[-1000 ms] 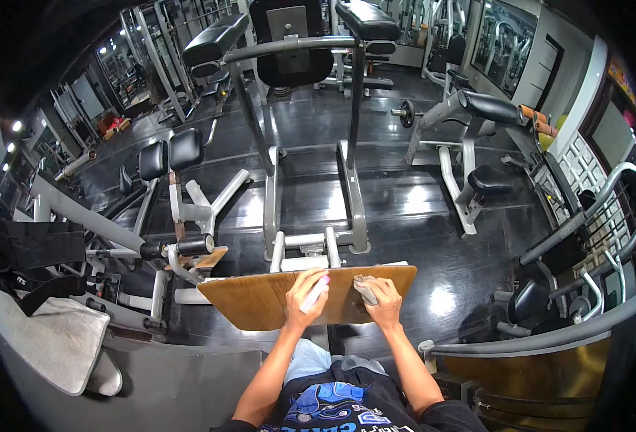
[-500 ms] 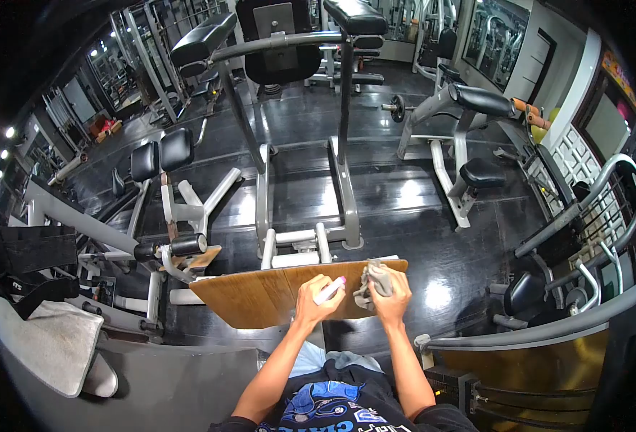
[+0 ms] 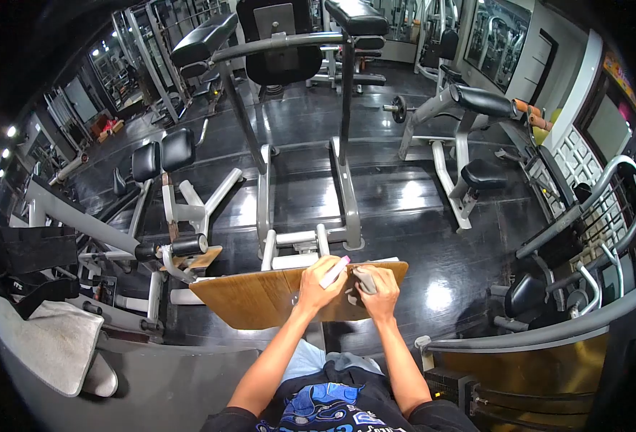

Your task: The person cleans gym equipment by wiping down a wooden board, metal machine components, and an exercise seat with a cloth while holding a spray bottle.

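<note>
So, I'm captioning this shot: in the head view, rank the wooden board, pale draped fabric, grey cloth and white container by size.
1. Wooden board
2. Pale draped fabric
Unsure: grey cloth, white container, both partly hidden.

Shirt lettering (image 3: 367,418) unreadable, strap lettering (image 3: 17,287) too small

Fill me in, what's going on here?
Someone in a gym is bent over a wooden board. Their left hand grips a white item with a pink tip; their right hand holds a bunched grey cloth over the board. Whether the cloth touches it isn't clear.
</note>
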`<state>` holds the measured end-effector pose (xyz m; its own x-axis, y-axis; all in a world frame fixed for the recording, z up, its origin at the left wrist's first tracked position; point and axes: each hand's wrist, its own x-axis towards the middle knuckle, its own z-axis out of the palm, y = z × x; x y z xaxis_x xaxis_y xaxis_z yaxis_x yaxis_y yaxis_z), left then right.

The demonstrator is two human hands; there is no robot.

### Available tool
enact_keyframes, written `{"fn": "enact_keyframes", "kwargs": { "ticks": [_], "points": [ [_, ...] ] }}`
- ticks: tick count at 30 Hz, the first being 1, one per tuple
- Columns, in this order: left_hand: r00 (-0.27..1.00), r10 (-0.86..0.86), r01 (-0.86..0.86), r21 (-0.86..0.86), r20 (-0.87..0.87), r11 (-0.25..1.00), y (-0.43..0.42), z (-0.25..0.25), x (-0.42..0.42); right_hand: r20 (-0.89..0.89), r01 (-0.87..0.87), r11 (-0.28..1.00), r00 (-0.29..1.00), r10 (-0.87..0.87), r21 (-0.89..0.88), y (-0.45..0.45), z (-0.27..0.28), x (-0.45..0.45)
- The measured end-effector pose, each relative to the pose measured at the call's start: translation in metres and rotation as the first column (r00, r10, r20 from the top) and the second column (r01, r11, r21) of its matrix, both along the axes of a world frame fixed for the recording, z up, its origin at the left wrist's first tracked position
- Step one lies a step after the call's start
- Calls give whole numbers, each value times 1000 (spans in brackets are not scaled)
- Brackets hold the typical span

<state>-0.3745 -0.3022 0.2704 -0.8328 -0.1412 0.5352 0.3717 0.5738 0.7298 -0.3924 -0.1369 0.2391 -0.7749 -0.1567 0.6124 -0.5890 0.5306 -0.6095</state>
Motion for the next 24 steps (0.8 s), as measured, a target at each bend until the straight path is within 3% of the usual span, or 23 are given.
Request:
{"fn": "enact_keyframes", "kwargs": {
  "ticks": [4,8,10,12,14,18,24],
  "points": [
    [992,47,-49,11,119,999,2,-4,0,-27,-1,1000,1000,1,9,2,-9,5],
    [981,53,-59,27,184,998,-3,-4,3,82,-31,993,996,22,111,19,-42,8],
    [987,50,-54,24,155,998,-4,-8,2,218,-38,983,976,-3,182,22,-27,5],
    [991,40,-42,19,128,999,-4,-10,3,208,-36,987,978,2,157,19,-6,-1],
    [991,41,-47,42,127,998,-4,-11,2,129,41,999,991,-44,23,12,12,-6],
    [997,49,-52,68,56,996,-2,-12,0,9,11,999,1000,-11,-35,8,-5,-3],
    [991,44,-45,7,128,999,-6,-12,2,99,-32,994,995,21,104,32,-47,3]
  ]
}}
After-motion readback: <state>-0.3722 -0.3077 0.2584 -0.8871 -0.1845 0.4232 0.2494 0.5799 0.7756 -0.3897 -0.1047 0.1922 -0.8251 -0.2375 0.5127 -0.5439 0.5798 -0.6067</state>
